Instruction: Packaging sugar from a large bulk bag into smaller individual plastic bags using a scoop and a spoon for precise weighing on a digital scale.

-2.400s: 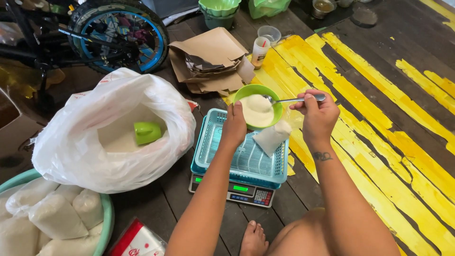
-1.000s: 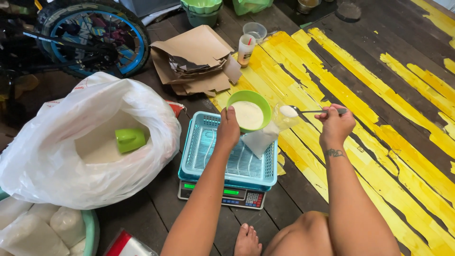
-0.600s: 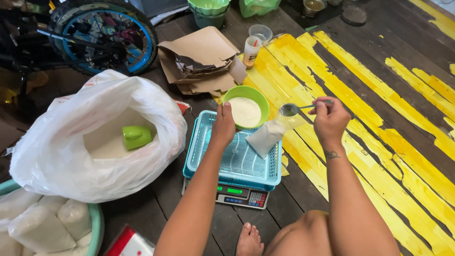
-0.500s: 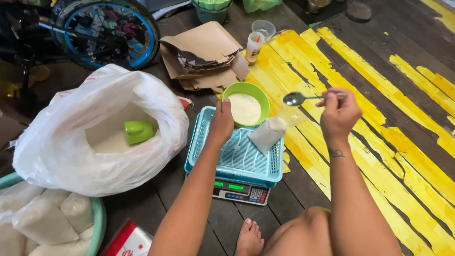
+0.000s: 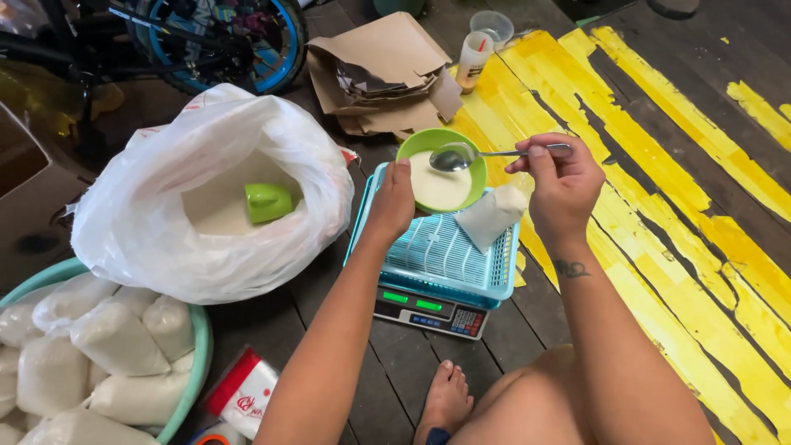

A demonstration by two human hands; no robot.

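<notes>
Moved: your spoon [image 5: 461,156] has swung back from the small bag [image 5: 493,216] and now hangs over the green bowl [image 5: 427,145] of white powder.
Right hand [image 5: 562,183]: your fingers pinch the spoon's handle, bowl end pointing left.
Left hand [image 5: 392,200]: your fingers curl on the bowl's near-left rim.
Bag: open, leaning in the turquoise basket [image 5: 437,255] on the scale [image 5: 428,311].
Left side: a big white sack [image 5: 210,194] with a green cup [image 5: 269,202] inside.
</notes>
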